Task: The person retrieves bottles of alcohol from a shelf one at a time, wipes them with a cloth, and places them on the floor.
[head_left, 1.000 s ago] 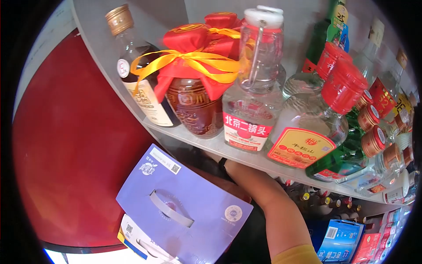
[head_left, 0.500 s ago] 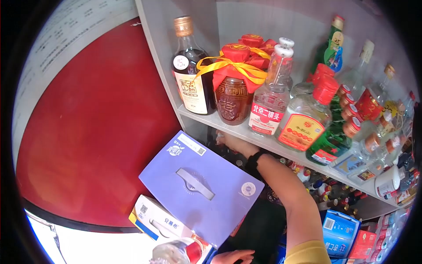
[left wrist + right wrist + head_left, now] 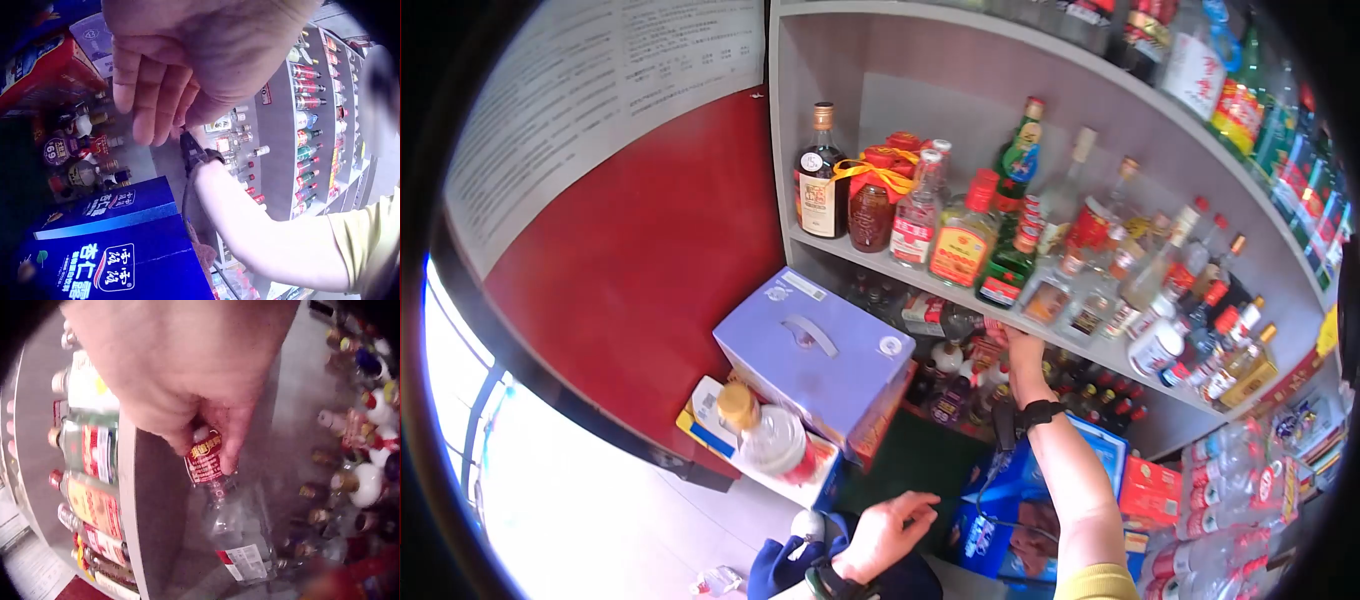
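Observation:
My right hand [image 3: 1025, 362] reaches beneath the shelf board [image 3: 960, 298]. In the right wrist view, this hand [image 3: 187, 375] grips a clear glass bottle [image 3: 240, 519] by its neck, thumb and fingers around a red tag [image 3: 204, 456]. The bottle is tilted, a white and red label low on its side. My left hand [image 3: 890, 535] hovers low in front of the shelves, fingers loosely bent with nothing in them. The left wrist view shows that hand [image 3: 194, 56] above blue cartons [image 3: 119, 262], apart from them.
A purple box [image 3: 815, 350] stands at the left below the shelf, beside a large clear jug [image 3: 775, 445] on a white carton. Bottles line the shelf above my right hand; more crowd the space below. Blue cartons [image 3: 1000, 520], a red box [image 3: 1150, 490] and packed bottles [image 3: 1210, 570] lie to the right.
The head view has pulled back, showing more shelves. My right hand has moved right beneath the board, away from the purple box. More of my left hand shows now.

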The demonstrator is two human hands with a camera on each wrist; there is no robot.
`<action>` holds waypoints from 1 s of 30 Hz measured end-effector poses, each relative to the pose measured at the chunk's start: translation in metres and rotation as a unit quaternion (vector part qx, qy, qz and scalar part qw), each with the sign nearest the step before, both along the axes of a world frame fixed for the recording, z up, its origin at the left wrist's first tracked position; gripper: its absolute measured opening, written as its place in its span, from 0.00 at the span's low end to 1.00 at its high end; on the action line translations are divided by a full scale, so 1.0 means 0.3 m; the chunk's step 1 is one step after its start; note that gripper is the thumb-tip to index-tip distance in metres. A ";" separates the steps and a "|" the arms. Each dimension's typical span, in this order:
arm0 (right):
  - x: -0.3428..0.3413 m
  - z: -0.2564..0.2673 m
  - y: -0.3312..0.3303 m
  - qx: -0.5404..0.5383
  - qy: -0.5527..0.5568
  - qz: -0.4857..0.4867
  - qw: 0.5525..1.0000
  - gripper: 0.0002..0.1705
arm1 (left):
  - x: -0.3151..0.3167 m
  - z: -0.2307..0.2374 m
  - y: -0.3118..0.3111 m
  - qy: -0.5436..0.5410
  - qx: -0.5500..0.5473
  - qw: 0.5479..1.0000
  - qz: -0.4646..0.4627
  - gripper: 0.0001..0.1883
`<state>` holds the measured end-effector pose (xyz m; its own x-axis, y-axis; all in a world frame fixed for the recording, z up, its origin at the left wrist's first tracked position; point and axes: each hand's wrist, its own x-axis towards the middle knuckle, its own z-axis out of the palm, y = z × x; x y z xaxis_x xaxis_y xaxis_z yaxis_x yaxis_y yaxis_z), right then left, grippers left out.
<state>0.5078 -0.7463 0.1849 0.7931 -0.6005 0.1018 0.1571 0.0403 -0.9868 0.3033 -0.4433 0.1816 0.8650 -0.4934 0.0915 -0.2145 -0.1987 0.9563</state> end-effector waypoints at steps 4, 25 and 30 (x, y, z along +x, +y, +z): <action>-0.296 0.025 -0.066 -0.094 0.052 0.017 0.994 0.15 | -0.079 0.004 0.001 -0.019 0.013 1.000 -0.007 0.13; -1.042 0.652 0.559 -0.287 0.070 0.428 0.854 0.12 | -0.402 0.125 0.175 -0.180 0.056 0.963 0.192 0.52; -1.071 0.601 0.431 -0.188 0.006 0.494 0.849 0.28 | -0.480 0.095 0.220 -0.087 -0.021 0.968 0.234 0.47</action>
